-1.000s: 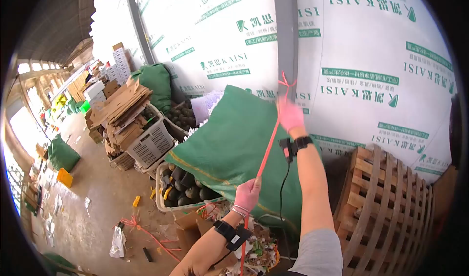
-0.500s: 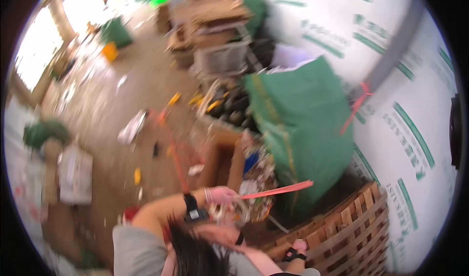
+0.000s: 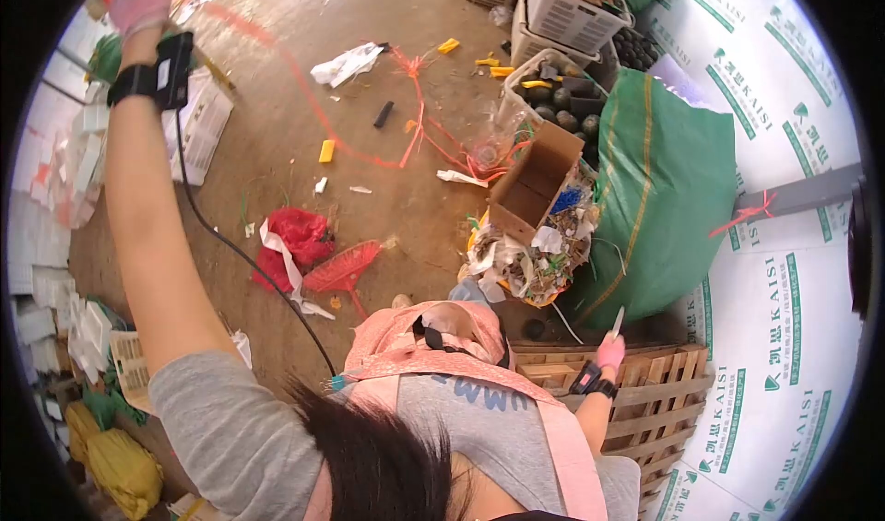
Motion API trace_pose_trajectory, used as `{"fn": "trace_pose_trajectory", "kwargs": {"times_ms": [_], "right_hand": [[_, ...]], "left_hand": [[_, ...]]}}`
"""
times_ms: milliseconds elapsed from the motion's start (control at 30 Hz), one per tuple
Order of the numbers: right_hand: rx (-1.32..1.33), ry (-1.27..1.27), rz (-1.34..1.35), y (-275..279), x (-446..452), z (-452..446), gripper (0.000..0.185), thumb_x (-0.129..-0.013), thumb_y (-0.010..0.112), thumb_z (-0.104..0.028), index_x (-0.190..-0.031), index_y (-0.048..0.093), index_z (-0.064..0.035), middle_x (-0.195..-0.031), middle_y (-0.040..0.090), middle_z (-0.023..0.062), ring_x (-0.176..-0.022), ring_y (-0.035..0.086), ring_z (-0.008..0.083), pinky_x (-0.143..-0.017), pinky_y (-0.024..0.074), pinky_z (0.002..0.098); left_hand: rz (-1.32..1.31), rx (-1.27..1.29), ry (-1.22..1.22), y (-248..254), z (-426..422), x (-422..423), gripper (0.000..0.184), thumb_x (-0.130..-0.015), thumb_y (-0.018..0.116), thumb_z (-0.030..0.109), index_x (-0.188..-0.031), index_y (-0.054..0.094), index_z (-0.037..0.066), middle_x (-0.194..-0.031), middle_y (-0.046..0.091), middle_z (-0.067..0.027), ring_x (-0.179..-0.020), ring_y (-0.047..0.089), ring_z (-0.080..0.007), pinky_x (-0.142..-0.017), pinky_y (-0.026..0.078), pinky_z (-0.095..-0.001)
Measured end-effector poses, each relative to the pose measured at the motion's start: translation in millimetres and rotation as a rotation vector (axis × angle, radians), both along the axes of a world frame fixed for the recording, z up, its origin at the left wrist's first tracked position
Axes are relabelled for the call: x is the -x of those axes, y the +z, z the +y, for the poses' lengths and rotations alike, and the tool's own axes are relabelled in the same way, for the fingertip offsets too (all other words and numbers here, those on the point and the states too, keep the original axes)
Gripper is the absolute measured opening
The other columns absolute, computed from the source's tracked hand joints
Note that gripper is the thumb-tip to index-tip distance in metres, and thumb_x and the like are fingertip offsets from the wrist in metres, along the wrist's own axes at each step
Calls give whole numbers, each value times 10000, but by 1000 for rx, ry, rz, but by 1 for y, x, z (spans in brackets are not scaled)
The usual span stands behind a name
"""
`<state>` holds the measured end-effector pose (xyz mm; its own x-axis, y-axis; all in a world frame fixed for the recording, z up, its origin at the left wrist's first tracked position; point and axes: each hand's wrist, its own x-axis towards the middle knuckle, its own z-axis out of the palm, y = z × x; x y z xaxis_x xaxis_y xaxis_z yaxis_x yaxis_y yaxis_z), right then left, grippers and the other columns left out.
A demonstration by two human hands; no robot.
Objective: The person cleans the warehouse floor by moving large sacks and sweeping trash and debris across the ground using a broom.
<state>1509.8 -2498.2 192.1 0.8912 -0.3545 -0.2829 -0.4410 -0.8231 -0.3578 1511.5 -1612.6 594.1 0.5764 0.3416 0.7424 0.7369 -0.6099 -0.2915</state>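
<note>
My left hand (image 3: 140, 3), in a pink glove, is stretched out to the upper left; its fingers are smeared and partly cut off by the frame edge. To its right, a blurred red strap (image 3: 309, 88) runs through the air towards the floor; whether the hand touches it I cannot tell. My right hand (image 3: 610, 350), gloved in pink too, is closed on a small pale knife (image 3: 619, 322) pointing up, above the wooden crate (image 3: 645, 392). Beyond that hand stands a large green woven sack (image 3: 659, 198).
An open cardboard box (image 3: 530, 189) sits on a bin of scraps (image 3: 544, 267). Behind are a crate of dark round produce (image 3: 562, 106) and stacked white crates (image 3: 572, 23). Red netting (image 3: 300, 240), a white sheet (image 3: 346, 65) and yellow scraps (image 3: 327, 150) litter the floor.
My left hand has swung from beside the scrap bin to the far upper left. The pink-red strap end no longer lies across the bin. The knife in my right hand now shows.
</note>
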Motion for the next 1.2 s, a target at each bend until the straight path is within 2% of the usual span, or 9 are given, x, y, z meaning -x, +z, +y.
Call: {"fn": "trace_pose_trajectory", "kwargs": {"times_ms": [200,233,300,467,533,667,800,967,1200], "right_hand": [[-138,452,-271,83,-15,154,218,-830,451,-254,-950,449,-72,-766,553,231,-769,512,427,-632,417,456],[-164,501,-260,107,-9,188,215,-829,451,-250,-942,431,-68,-771,557,232,-745,516,428,-616,410,472],[-137,704,-251,123,-4,225,206,-830,446,-246,-912,429,-58,-769,564,218,-730,523,417,-598,407,479],[-143,1226,-440,154,22,310,138,-732,506,-113,-848,453,-63,-797,521,174,-730,520,359,-598,424,425],[-218,1341,-570,169,32,330,111,-756,520,-87,-834,463,-31,-829,487,152,-766,493,327,-644,421,372],[-795,1072,-473,170,44,360,100,-806,517,-111,-831,495,-17,-798,483,139,-737,483,293,-665,407,338],[-904,1475,-397,163,47,377,85,-824,493,-85,-882,472,-26,-742,496,82,-657,472,153,-610,410,260],[-671,1893,577,191,70,362,192,-811,486,-92,-991,445,-38,-800,514,109,-715,528,182,-633,436,285],[-237,2475,897,104,102,331,267,-828,439,-121,-1086,450,-52,-1011,524,148,-916,512,285,-786,406,348]], "left_hand": [[241,-128,47,-123,-64,-6,638,-772,367,465,-1169,392,-34,-1198,407,-226,-1131,348,-385,-977,125,-540],[479,119,0,-136,-86,1,569,-783,383,407,-1147,409,-29,-1150,441,-222,-1084,389,-388,-971,179,-513],[35,463,-583,-217,-113,9,407,-677,490,102,-1079,460,46,-986,546,-135,-905,532,-247,-772,436,-376],[529,610,-850,-257,-351,110,816,-645,537,519,-1273,268,72,-1349,228,-108,-1257,195,-237,-968,91,-560],[333,834,-825,-276,-383,130,845,-621,599,449,-1282,235,70,-1343,239,-107,-1261,187,-261,-970,49,-543],[273,1009,-806,-279,-430,143,719,-664,563,404,-1229,294,49,-1266,330,-133,-1215,264,-273,-952,175,-531],[364,1125,-865,-287,-441,145,525,-675,553,406,-1059,470,59,-1134,457,-124,-1106,397,-269,-908,310,-430],[522,1272,-288,-291,-426,238,395,-704,541,387,-957,511,86,-923,574,-130,-922,535,-284,-752,420,-425],[283,1628,372,-358,-467,430,468,-711,499,416,-1053,491,96,-1054,528,-147,-1003,494,-286,-844,391,-395]]}}
